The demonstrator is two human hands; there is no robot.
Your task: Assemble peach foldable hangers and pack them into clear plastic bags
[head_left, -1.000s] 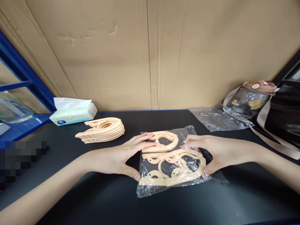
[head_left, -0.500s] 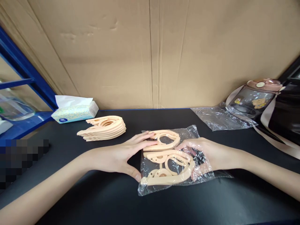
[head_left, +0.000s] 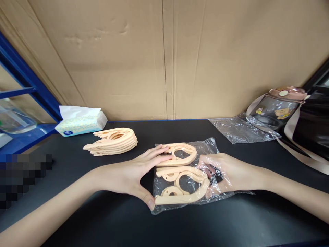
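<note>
A clear plastic bag [head_left: 211, 145] lies on the black table [head_left: 180, 226] and holds several peach folding hangers [head_left: 180, 196]. My left hand [head_left: 128, 173] is open against the bag's left edge. Its fingers lie on the upper hanger [head_left: 189, 156] and its thumb sits at the bag's lower left corner. My right hand [head_left: 235, 175] is covered by the plastic at the bag's right side. Its fingers and thumb curl round the right ends of the hangers.
A stack of the same hangers [head_left: 113, 141] lies at the left, with a tissue pack [head_left: 81, 123] behind it. Loose clear bags [head_left: 239, 130], a strapped bottle [head_left: 275, 108] and a black bag [head_left: 313, 127] sit at the right. A cardboard wall [head_left: 164, 58] stands behind, a blue rack [head_left: 31, 89] at the left.
My right hand has moved left, deeper under the plastic, pushing the lower hangers toward the left hand. The left hand has stayed in place.
</note>
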